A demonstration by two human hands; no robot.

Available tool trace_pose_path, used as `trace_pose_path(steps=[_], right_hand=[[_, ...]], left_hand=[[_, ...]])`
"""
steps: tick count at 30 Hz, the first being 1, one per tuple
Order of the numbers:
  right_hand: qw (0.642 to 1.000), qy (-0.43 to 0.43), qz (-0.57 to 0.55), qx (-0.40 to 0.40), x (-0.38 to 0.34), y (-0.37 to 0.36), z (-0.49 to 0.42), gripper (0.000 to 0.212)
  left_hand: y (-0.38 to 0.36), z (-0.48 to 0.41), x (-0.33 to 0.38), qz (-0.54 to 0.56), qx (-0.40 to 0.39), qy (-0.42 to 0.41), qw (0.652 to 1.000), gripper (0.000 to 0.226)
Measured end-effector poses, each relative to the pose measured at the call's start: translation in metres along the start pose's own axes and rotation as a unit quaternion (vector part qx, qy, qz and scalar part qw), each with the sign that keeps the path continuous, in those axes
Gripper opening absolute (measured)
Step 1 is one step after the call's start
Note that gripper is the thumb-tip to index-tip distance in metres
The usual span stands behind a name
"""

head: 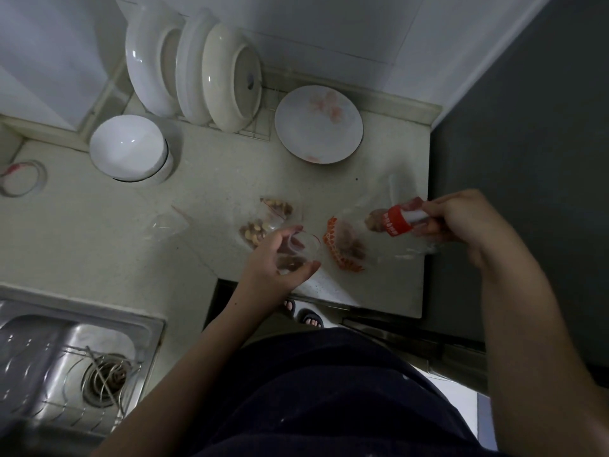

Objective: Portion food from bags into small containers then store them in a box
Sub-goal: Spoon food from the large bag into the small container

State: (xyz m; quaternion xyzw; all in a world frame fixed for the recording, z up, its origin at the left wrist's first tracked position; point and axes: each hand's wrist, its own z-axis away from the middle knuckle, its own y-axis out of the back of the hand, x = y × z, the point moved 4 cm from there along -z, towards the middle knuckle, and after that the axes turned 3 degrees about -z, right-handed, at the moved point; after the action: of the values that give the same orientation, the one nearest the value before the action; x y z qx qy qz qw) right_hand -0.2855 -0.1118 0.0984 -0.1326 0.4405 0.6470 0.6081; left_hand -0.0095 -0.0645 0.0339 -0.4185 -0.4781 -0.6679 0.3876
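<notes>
1. Left grip (280, 255), frame centre, curls round a clear cup (301, 250); keep it level
2. Right grip (461, 219), right of centre, pinches the tilted bag (393, 222) at its red label; bring its mouth over the cup, pour slowly
3. Nut bags (263, 219) lie on the table (99, 242) just beyond: don't knock them

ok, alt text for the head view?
Seen from above, a person's left hand holds a small clear container over a kitchen counter while the right hand grips a red-labelled clear bag of food. Nut bags, plates and a bowl sit nearby.
</notes>
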Motion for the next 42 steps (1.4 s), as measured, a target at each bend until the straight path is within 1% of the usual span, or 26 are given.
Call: trace_pose_path(steps=[2, 5, 7, 11, 16, 20, 25, 28, 29, 31, 32, 34, 36, 39, 41, 42], right_hand=[[1.000, 0.013, -0.014, 0.000, -0.004, 0.000, 0.006, 0.015], [0.999, 0.021, -0.028, 0.017, -0.007, 0.002, 0.011, 0.018], [0.999, 0.021, -0.044, 0.020, -0.007, 0.004, 0.013, 0.015], [0.997, 0.015, -0.075, 0.005, -0.004, 0.005, 0.016, 0.010], [0.994, 0.002, -0.104, -0.014, -0.004, 0.003, 0.023, 0.013], [0.994, 0.011, -0.106, -0.029, -0.005, -0.001, 0.027, 0.013], [0.992, 0.067, -0.085, -0.057, -0.013, -0.011, 0.037, 0.021], [0.989, 0.113, -0.048, -0.088, -0.019, -0.024, 0.047, 0.021], [0.987, 0.128, -0.029, -0.097, -0.021, -0.030, 0.050, 0.024], [0.983, 0.147, 0.001, -0.107, -0.025, -0.040, 0.054, 0.039], [0.981, 0.160, 0.024, -0.105, -0.027, -0.045, 0.057, 0.043], [0.968, 0.208, 0.110, -0.089, -0.032, -0.052, 0.062, 0.031], [0.935, 0.283, 0.205, -0.064, -0.037, -0.058, 0.069, 0.025], [0.886, 0.373, 0.267, -0.064, -0.044, -0.066, 0.083, 0.020], [0.861, 0.407, 0.299, -0.063, -0.047, -0.069, 0.088, 0.020], [0.856, 0.411, 0.309, -0.058, -0.047, -0.070, 0.089, 0.021]], left_hand=[[0.000, 0.000, 0.001, -0.001, -0.001, -0.005, 1.000, 0.053], [-0.001, -0.002, 0.000, 0.001, -0.001, -0.009, 1.000, 0.055], [-0.001, -0.002, 0.000, 0.004, -0.003, -0.007, 1.000, 0.056], [-0.002, -0.003, -0.001, 0.017, -0.010, 0.004, 1.000, 0.054], [-0.004, -0.004, -0.001, 0.021, -0.015, 0.006, 1.000, 0.053], [-0.004, -0.005, -0.001, 0.017, -0.019, 0.007, 1.000, 0.055], [-0.004, -0.005, 0.002, 0.024, -0.022, -0.001, 0.999, 0.053], [-0.004, -0.005, 0.005, 0.042, -0.025, -0.007, 0.999, 0.052], [-0.003, -0.005, 0.007, 0.040, -0.023, -0.012, 0.999, 0.051], [-0.002, -0.004, 0.011, 0.027, -0.017, -0.027, 0.999, 0.049], [-0.001, -0.004, 0.012, 0.026, -0.016, -0.031, 0.999, 0.048], [-0.001, -0.004, 0.014, 0.024, -0.017, -0.032, 0.999, 0.045], [-0.001, -0.004, 0.011, 0.037, -0.019, -0.020, 0.999, 0.045], [-0.001, -0.004, 0.005, 0.055, -0.014, -0.011, 0.998, 0.051], [0.000, -0.005, 0.003, 0.053, -0.009, -0.015, 0.998, 0.057], [0.000, -0.005, 0.002, 0.052, -0.007, -0.017, 0.998, 0.058]])
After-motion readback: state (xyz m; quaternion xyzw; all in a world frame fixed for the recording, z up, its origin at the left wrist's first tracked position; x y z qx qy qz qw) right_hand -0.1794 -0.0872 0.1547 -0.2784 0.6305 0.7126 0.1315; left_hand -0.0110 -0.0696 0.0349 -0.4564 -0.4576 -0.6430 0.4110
